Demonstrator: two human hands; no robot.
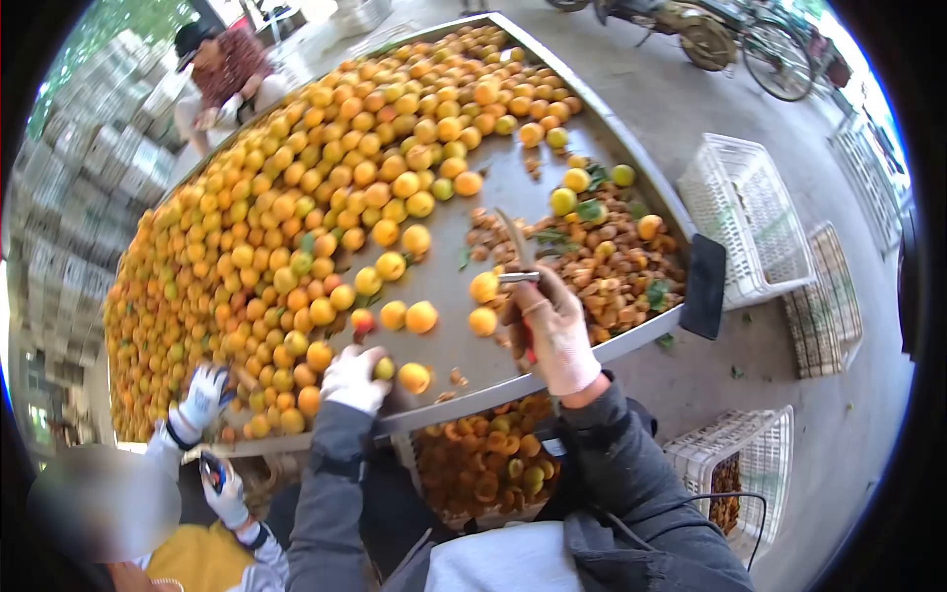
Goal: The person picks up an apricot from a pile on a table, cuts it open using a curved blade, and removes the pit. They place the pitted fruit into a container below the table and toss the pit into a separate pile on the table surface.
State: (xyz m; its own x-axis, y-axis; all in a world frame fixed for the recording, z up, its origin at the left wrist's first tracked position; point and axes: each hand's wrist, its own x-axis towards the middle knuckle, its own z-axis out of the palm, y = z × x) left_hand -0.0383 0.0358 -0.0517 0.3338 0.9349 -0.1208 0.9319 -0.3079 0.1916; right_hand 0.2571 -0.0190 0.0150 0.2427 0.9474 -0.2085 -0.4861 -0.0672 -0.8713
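Orange and yellow-green apricots (296, 197) cover most of the metal table (444, 247) before me. At its near edge, my left hand (355, 380) in a white glove is closed around a greenish apricot (383, 368). More apricots lie loose close by, one of them a whole orange apricot (414, 377). My right hand (554, 331), in a stained glove, grips pruning shears (517, 247) with a red handle. Their curved blade points up and away, with the jaws apart. Just left of the shears sit two apricots. Beyond my right hand spreads a heap of brown halves and scraps (612, 276) with some leaves.
A co-worker's gloved hands (202, 400) are at the left, one holding a dark tool. Another person (232, 74) sits at the far side. White plastic crates (755, 222) stand right. Below the table edge is a container of fruit pieces (483, 459).
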